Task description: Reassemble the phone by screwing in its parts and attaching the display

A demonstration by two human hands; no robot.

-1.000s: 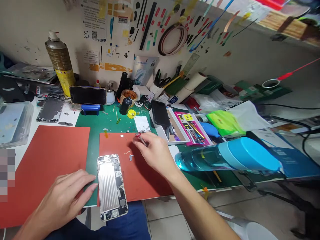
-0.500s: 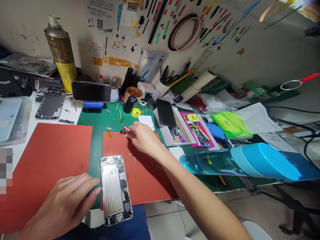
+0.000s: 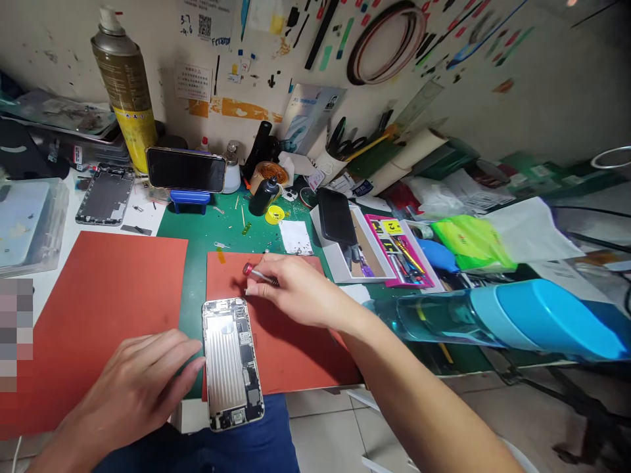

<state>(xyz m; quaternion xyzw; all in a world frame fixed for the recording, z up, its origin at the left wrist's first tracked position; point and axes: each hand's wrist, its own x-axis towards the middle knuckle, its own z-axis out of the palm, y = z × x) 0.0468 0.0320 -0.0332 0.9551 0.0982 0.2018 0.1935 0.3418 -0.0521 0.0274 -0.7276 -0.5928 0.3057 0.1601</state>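
An opened smartphone (image 3: 231,364) lies flat, its silver metal shielding and dark circuit parts facing up, on the edge of an orange-red silicone mat (image 3: 290,355). My left hand (image 3: 131,387) rests beside it, holding nothing, with the fingertips at the phone's left edge. My right hand (image 3: 296,290) is shut on a small screwdriver (image 3: 261,274) with a red end, above the mat and just beyond the phone's top edge. The screwdriver's tip is hidden by my fingers.
A second red mat (image 3: 98,309) lies left on a green cutting mat (image 3: 217,230). Behind stand a phone on a blue stand (image 3: 186,169), a spray can (image 3: 125,92) and a black bottle (image 3: 263,196). A blue water bottle (image 3: 493,317) lies at right.
My right hand with the screwdriver has moved closer to the phone's top edge. The whole view has shifted slightly as my head moved. My left hand stays beside the phone.
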